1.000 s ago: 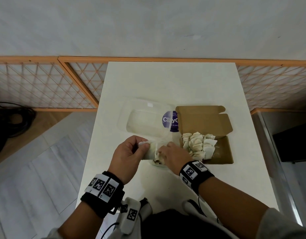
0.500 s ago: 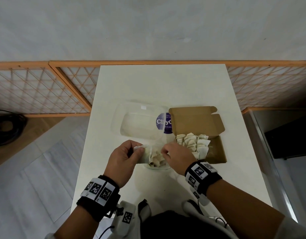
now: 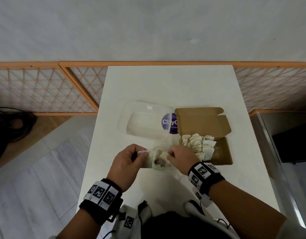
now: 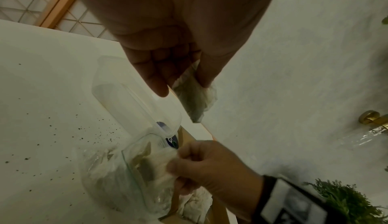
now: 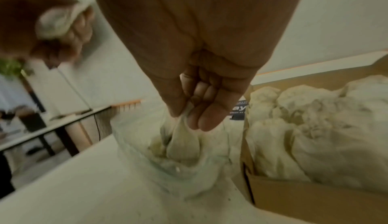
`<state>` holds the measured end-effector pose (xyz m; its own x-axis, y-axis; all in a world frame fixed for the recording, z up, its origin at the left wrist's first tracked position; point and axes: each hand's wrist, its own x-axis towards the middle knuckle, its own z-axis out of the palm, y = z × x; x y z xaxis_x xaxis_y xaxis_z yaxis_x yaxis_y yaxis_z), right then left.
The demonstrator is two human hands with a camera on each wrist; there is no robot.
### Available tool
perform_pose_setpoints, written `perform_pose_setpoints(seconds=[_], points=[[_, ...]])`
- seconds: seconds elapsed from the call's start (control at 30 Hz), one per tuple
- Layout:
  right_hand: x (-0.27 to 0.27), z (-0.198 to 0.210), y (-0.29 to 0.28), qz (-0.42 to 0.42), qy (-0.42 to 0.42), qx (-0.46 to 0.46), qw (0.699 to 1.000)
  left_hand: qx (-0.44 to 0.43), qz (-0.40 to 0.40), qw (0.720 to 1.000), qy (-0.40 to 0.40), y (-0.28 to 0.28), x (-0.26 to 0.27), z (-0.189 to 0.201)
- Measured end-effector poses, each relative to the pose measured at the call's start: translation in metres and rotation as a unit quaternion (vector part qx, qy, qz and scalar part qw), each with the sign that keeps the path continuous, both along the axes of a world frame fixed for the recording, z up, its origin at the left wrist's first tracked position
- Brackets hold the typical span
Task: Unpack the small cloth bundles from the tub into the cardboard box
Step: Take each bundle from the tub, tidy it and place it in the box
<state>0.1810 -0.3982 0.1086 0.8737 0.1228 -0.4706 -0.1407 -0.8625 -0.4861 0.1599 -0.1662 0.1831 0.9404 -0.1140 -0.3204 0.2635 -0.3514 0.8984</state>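
A clear plastic tub stands on the white table near its front, with small cream cloth bundles inside. My left hand pinches one bundle just left of the tub, lifted off the table. My right hand reaches into the tub and pinches the top of a bundle. To the right lies the open cardboard box, its left half packed with several bundles.
The tub's clear lid with a purple label lies behind the tub, against the box flap. Dark crumbs dot the table. An orange lattice fence runs behind; the floor drops off on the left.
Both hands keep their places at the tub. The right hand's fingers have gathered the top of a bundle. The head view has shifted slightly.
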Motion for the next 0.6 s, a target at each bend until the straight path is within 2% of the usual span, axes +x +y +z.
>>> perform_pose_setpoints(seconds=[0.1, 0.3, 0.6], points=[[-0.006, 0.018, -0.01, -0.026, -0.007, 0.08, 0.996, 0.003, -0.01, 1.0, 0.001, -0.002, 0.0, 0.0], [-0.018, 0.048, -0.021, -0.06, -0.018, 0.171, 0.983, -0.001, -0.059, 0.998, 0.021, -0.015, 0.0, 0.001], [-0.027, 0.08, -0.026, -0.044, -0.051, 0.222, 0.973, 0.097, -0.232, 0.968, -0.021, -0.031, 0.015, -0.011]])
